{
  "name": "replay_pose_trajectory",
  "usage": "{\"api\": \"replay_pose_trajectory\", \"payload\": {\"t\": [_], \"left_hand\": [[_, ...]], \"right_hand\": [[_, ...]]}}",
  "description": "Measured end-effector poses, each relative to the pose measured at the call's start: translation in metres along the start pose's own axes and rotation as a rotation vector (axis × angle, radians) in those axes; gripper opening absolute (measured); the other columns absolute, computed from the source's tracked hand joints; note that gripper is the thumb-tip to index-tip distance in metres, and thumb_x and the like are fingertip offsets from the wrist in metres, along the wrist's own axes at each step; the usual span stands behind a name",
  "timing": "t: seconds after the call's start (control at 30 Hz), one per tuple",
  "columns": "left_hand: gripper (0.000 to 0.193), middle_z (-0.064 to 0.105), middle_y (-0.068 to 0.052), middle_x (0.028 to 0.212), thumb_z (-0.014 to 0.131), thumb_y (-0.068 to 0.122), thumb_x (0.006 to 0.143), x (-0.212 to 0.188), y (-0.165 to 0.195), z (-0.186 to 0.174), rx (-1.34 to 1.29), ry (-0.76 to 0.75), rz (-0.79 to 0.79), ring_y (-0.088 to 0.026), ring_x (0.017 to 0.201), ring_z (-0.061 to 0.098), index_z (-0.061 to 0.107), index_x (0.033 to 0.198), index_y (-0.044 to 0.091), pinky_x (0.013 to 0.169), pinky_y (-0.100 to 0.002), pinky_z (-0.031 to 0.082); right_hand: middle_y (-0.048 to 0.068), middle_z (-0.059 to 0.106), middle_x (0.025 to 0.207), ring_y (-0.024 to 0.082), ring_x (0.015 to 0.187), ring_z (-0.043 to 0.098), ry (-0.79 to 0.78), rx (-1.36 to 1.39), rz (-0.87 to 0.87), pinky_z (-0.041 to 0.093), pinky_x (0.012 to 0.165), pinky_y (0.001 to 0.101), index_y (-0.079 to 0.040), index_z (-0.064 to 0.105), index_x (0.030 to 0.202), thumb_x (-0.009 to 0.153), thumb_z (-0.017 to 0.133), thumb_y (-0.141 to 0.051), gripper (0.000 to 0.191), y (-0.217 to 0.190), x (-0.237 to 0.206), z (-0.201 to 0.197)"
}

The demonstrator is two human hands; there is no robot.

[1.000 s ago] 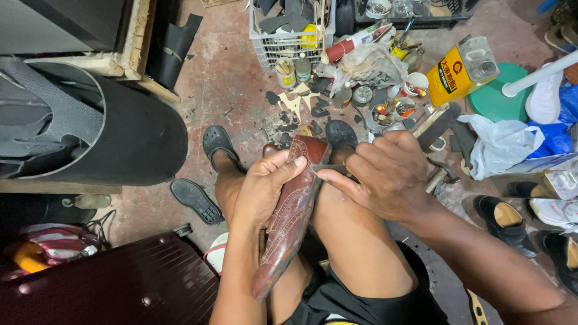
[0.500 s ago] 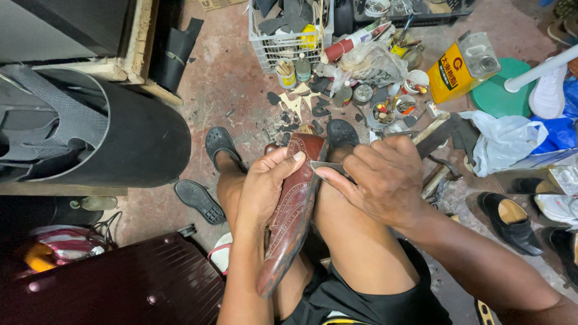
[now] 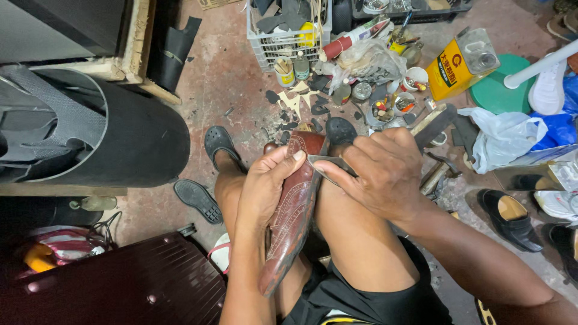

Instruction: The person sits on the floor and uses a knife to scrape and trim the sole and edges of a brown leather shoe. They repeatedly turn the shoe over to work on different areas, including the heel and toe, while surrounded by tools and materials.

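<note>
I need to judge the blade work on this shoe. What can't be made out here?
Head view:
- Blade: its end is hidden under the right hand.
- Brown shoe: the far side is covered by the left hand.
- Right forearm: cut off at the frame's edge.

Yellow rectangular tin can (image 3: 459, 65) with red label on floor upper right, red-white tube (image 3: 354, 39) beside white crate (image 3: 289, 42)
</note>
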State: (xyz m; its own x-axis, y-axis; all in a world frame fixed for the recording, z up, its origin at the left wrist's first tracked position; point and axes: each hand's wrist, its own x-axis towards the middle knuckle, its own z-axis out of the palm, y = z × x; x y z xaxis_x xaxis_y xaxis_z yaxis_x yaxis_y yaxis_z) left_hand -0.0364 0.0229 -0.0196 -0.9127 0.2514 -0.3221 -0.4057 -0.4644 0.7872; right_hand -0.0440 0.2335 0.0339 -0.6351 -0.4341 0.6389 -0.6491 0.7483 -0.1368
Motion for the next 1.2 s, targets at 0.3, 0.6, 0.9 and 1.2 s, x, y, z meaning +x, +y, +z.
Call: {"api": "replay_pose_trajectory", "payload": {"t": [0.3, 0.6, 0.9, 1.2], "left_hand": [[0.016, 0.072, 0.001, 0.086, 0.062, 0.016, 0.102, 0.005, 0.002, 0.006, -0.042, 0.042, -0.032, -0.005, 0.069, 0.063, 0.072, 0.104, 0.003, 0.064, -0.022, 0.050], [0.017, 0.070, 0.001, 0.082, 0.061, 0.015, 0.102, 0.009, 0.001, 0.006, -0.002, 0.046, -0.019, -0.005, 0.066, 0.061, 0.072, 0.104, 0.003, 0.061, -0.021, 0.048], [0.018, 0.073, -0.002, 0.087, 0.061, 0.013, 0.102, 0.008, 0.003, 0.002, -0.052, 0.044, -0.050, -0.006, 0.067, 0.064, 0.071, 0.107, 0.000, 0.062, -0.022, 0.051], [0.019, 0.075, -0.005, 0.091, 0.061, 0.014, 0.101, 0.011, 0.004, -0.001, -0.113, 0.037, -0.080, -0.009, 0.071, 0.067, 0.070, 0.110, 0.000, 0.068, -0.025, 0.054]], "right_hand": [[0.001, 0.045, 0.071, 0.021, 0.069, 0.051, 0.039, -0.053, -0.007, 0.036, 0.072, 0.0381, -0.015, 0.055, 0.069, 0.085, 0.092, -0.037, 0.046, 0.000, 0.002, 0.002], [0.000, 0.047, 0.071, 0.020, 0.070, 0.051, 0.002, -0.074, -0.029, 0.035, 0.072, 0.0375, -0.016, 0.056, 0.070, 0.087, 0.091, -0.036, 0.044, 0.001, 0.000, 0.000], [0.000, 0.052, 0.074, 0.018, 0.072, 0.055, -0.043, -0.008, -0.011, 0.035, 0.071, 0.0373, -0.013, 0.064, 0.079, 0.087, 0.087, -0.038, 0.035, 0.000, -0.003, 0.000], [0.001, 0.056, 0.074, 0.020, 0.070, 0.057, -0.082, 0.097, 0.008, 0.038, 0.073, 0.0379, -0.012, 0.060, 0.072, 0.085, 0.086, -0.040, 0.040, 0.003, -0.006, 0.000]]}}
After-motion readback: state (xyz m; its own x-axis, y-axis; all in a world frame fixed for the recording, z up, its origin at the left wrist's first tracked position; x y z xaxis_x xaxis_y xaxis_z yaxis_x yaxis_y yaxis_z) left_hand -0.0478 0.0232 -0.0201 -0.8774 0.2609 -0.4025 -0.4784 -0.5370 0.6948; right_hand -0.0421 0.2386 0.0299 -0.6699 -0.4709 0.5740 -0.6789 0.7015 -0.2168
